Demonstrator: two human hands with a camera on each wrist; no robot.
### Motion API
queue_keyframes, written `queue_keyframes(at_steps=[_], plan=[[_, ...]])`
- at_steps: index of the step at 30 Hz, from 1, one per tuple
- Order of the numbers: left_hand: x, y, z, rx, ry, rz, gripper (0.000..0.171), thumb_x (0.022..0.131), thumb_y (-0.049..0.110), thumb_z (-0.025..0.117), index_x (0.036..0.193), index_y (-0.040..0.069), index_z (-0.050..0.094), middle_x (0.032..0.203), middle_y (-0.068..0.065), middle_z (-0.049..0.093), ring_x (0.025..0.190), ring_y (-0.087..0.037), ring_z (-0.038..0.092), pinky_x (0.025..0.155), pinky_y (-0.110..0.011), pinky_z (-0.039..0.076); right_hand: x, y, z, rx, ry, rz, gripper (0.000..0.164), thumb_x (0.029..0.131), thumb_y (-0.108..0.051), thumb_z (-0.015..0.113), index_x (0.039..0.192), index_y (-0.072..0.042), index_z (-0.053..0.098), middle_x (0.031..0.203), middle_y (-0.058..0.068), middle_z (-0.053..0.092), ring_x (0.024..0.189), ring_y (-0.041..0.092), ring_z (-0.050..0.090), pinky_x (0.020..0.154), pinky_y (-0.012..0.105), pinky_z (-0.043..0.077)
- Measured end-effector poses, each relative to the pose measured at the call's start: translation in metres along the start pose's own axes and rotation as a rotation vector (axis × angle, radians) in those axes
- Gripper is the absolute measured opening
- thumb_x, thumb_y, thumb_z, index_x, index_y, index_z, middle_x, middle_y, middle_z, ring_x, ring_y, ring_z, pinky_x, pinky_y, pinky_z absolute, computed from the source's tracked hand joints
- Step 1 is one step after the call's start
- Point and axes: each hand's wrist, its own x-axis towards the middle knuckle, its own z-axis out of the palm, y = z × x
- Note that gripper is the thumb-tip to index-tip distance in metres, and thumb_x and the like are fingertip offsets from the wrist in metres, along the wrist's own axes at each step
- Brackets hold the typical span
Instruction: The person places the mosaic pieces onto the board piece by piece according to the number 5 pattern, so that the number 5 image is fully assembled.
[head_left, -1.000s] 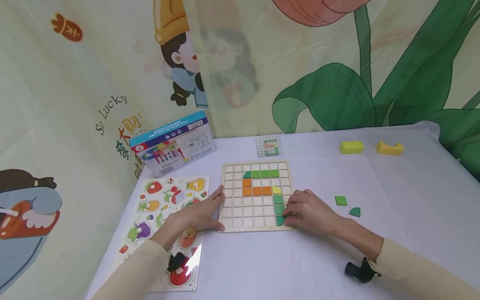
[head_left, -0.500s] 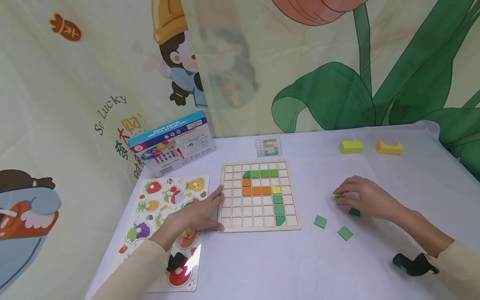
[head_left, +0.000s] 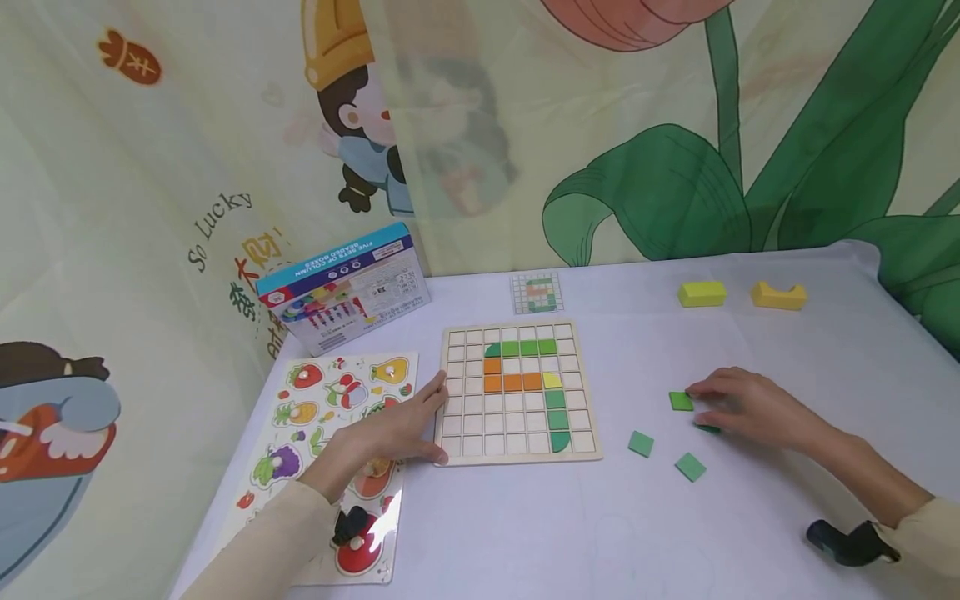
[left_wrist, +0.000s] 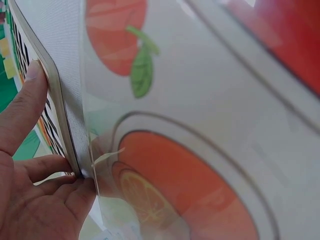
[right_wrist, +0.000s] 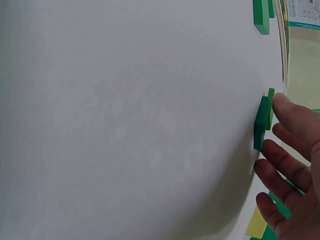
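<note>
In the head view my left hand [head_left: 390, 429] rests against the left edge of a wooden grid board [head_left: 474, 423]. The left wrist view has its thumb and fingers [left_wrist: 47, 165] at the board's rim. Green, orange and yellow tiles form an S-like line on the board. Over at the right, my right hand [head_left: 753, 408] is over a dark green quarter-round tile [head_left: 708, 428], which it partly covers. The right wrist view shows thumb and fingers spread around that tile [right_wrist: 261, 122]. Beside the fingertips lies a light green square tile [head_left: 681, 402].
Two more green square tiles [head_left: 641, 443] lie between board and right hand. A small pattern card [head_left: 537, 293] sits behind the board. At left are a fruit puzzle board [head_left: 296, 487] and a cardboard box [head_left: 375, 292]. Yellow-green [head_left: 702, 295] and yellow blocks [head_left: 778, 296] stand back right.
My right hand has left the board's right edge, moved right past the light green tile to the quarter-round one. Two green squares now show on the table. The left hand stays put.
</note>
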Motion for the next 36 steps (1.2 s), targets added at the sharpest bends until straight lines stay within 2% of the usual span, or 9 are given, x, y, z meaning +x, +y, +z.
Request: queue_keyframes(at_steps=[13,20,28,32,36], plan=[[-0.001,0.0,0.001,-0.008,0.001,0.004,0.096,0.081,0.036,0.077,0.155,0.012,0.022,0.166,0.0,0.0,0.147,-0.028,0.029,0.111,-0.041,0.041,0.009,-0.009,0.005,-0.011,0.013,0.01,0.028,0.077,-0.016,0.08,0.103,-0.009,0.074,0.095,0.0,0.067,0.091,0.021,0.061,0.078,0.038,0.057],[0.0,0.0,0.0,0.0,-0.001,0.005,0.096,0.081,0.037,0.077,0.155,0.012,0.022,0.166,0.0,-0.001,0.146,-0.028,0.031,0.11,-0.04,0.043,0.016,-0.02,0.0,-0.003,0.04,-0.035,0.028,0.077,-0.015,0.08,0.104,-0.01,0.074,0.097,-0.002,0.068,0.092,0.019,0.062,0.079,0.036,0.057],[0.0,0.001,-0.001,0.0,-0.003,0.006,0.096,0.081,0.037,0.077,0.155,0.012,0.022,0.166,-0.001,0.0,0.145,-0.029,0.033,0.108,-0.04,0.044,0.032,-0.05,-0.003,0.036,0.031,-0.047,0.027,0.078,-0.014,0.08,0.104,-0.011,0.074,0.097,-0.002,0.068,0.094,0.02,0.061,0.081,0.04,0.055],[0.0,0.001,-0.001,0.003,-0.001,0.005,0.096,0.081,0.037,0.077,0.155,0.011,0.022,0.166,-0.001,0.0,0.145,-0.029,0.033,0.108,-0.04,0.044,0.043,-0.071,0.003,0.048,0.016,-0.054,0.026,0.078,-0.015,0.079,0.104,-0.013,0.074,0.097,-0.005,0.067,0.094,0.018,0.06,0.081,0.038,0.053],[0.0,0.0,-0.001,-0.003,-0.004,0.006,0.096,0.081,0.037,0.077,0.155,0.012,0.021,0.166,-0.001,0.0,0.145,-0.028,0.033,0.108,-0.04,0.044,0.057,-0.099,0.016,0.062,0.004,-0.116,0.026,0.078,-0.017,0.08,0.104,-0.015,0.075,0.096,-0.006,0.067,0.093,0.015,0.059,0.082,0.038,0.051]])
